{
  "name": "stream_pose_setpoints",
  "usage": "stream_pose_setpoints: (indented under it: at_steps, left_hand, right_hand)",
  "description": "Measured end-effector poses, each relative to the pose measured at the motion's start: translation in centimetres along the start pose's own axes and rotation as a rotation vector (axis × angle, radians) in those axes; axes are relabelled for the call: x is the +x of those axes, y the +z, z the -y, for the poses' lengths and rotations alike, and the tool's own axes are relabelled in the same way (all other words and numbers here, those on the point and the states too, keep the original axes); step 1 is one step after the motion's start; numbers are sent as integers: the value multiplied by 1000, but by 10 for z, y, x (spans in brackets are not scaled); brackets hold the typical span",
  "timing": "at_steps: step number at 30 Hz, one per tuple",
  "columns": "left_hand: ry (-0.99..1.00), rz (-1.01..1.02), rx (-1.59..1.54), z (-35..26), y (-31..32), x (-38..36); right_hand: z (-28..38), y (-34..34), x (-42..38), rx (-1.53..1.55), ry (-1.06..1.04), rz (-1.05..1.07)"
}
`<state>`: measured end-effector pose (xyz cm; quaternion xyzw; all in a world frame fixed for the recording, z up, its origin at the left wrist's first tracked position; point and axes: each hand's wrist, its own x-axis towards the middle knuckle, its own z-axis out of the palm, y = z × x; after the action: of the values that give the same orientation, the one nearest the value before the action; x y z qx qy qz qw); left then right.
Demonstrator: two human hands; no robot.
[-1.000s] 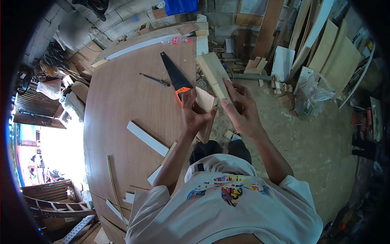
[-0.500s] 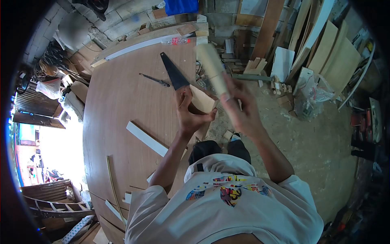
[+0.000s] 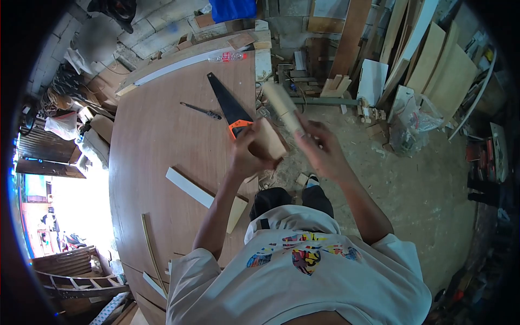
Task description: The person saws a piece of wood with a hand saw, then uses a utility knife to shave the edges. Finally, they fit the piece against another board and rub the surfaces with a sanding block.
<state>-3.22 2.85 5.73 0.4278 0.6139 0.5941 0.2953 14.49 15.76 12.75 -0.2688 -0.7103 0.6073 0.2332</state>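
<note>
My left hand is closed around a short light-wood board, thumb along its near edge, held over the right side of the wooden table. In my right hand is a pale wooden block, long and narrow with a line across it, tilted up and away beside the board. Just beyond my left fingers lies a handsaw with a black blade and orange handle, its grip partly hidden by the hand. Left of the saw lies a slim dark tool.
A white-faced wood strip lies near my left forearm. At the table's far edge is a clear plastic bottle. Planks lean against the back right wall, and a plastic bag of scraps sits on the floor.
The pale wooden block in my right hand has come lower and nearer. My left hand has turned with the board and shifted slightly, and the saw's orange handle now shows.
</note>
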Motion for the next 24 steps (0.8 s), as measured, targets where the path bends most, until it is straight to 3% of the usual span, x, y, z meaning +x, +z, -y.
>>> stream_pose_setpoints:
  at_steps: [2,4,6,8,10,13,16,18,19,21,24]
  left_hand:
    - [353,-37,536,-8,14,-7]
    - [254,-11,555,-27,15,4]
    - [38,96,801,-34,8,15]
    - [82,71,765,-38,2,21]
    - [-6,177,804,-55,-1,19]
    - [77,204,803,-48,11,20]
    - [-3,191,755,-38,-4,33]
    - [56,158,782,-35,0,26]
    - [113,128,807,-35,3,23]
    - [108,163,835,-38,10,25]
    - [60,193,811,-39,0,32]
  right_hand:
    - [-5,11,1,-302,-132,41]
    - [-4,13,23,-219,-133,67]
    - [-14,19,37,136,53,82]
    - [-21,23,27,118,-13,56]
    - [-29,25,28,104,-67,33]
    - [-39,23,38,231,39,18]
    - [-31,24,42,293,174,80]
    - [-26,32,28,256,-29,-38]
    - [-29,28,36,256,-27,-38]
    - [-36,19,50,336,305,15]
    - [-30,27,42,313,170,-23]
